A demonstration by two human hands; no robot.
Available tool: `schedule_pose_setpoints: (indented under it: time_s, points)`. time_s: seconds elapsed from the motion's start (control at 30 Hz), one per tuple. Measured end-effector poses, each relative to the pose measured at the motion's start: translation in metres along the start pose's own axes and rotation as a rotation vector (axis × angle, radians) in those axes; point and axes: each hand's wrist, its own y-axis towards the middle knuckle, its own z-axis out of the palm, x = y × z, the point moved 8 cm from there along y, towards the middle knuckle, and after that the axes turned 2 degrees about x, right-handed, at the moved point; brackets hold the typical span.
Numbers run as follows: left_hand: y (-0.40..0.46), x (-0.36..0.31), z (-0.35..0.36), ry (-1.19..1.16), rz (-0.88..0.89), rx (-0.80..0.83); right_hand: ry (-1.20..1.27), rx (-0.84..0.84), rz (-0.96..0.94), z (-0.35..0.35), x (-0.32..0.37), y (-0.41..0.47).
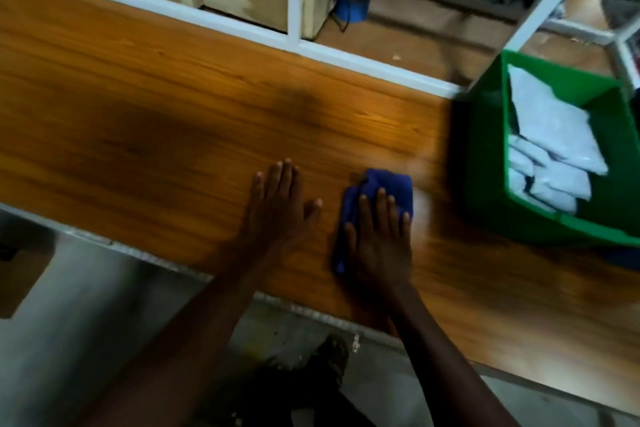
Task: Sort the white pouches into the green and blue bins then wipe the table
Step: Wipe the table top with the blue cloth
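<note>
Head view puts you in the wiping step: your right hand (pixel 379 239) lies flat, fingers spread and pressing down on a crumpled blue cloth (pixel 375 198) near the front edge of the wooden table (pixel 173 121), not gripping it so much as pinning it under the palm. Your left hand (pixel 277 208) rests open beside it, palm down on bare wood, holding nothing. The white pouches (pixel 550 149) sit stacked inside the green bin (pixel 485 163) at the table's right end; no pouch shows on the tabletop, so sorting looks finished. The blue bin is not in view. Next, I'd judge, you need to sweep the cloth leftward across the long unwiped stretch, keeping pressure even and steering clear of the bin.
</note>
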Motion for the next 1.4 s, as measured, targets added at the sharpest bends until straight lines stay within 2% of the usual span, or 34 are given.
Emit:
schedule_pose_setpoints:
  time_s: [0.13, 0.23, 0.37, 0.47, 0.63, 0.77, 0.9, 1.0, 1.1, 1.2, 1.4]
  points:
    - [0.008, -0.02, 0.004, 0.057, 0.026, -0.045, -0.019, -0.01, 0.256, -0.012, -0.07, 0.095]
    - [0.011, -0.016, 0.006, 0.084, 0.033, -0.074, 0.109, -0.041, 0.369, -0.029, -0.106, 0.162]
    - [0.012, -0.016, 0.005, 0.081, 0.029, -0.111, 0.182, -0.027, 0.401, -0.033, -0.132, 0.233]
    - [0.012, -0.016, 0.003, 0.077, 0.024, -0.123, 0.167, -0.044, 0.392, -0.032, -0.137, 0.25]
    - [0.01, -0.015, 0.006, 0.04, 0.02, -0.095, 0.126, -0.005, 0.386, -0.025, -0.108, 0.19]
    - [0.007, -0.017, 0.003, 0.054, 0.015, -0.058, 0.03, -0.068, 0.308, -0.02, -0.066, 0.089]
    - [0.005, -0.021, 0.002, 0.057, 0.014, 0.009, 0.05, -0.015, 0.214, -0.012, -0.027, -0.004]
    - [-0.002, -0.024, 0.0, 0.076, 0.013, 0.032, 0.052, 0.0, 0.126, -0.014, -0.024, -0.05]
    - [-0.019, -0.06, 0.006, 0.089, 0.058, 0.092, 0.068, -0.01, 0.166, -0.026, -0.069, -0.071]
    - [-0.045, -0.106, 0.02, 0.046, 0.133, 0.086, 0.043, -0.027, 0.244, -0.04, -0.141, -0.092]
    - [-0.055, -0.12, 0.015, 0.013, 0.106, 0.008, -0.051, -0.019, 0.47, -0.074, -0.348, -0.16]
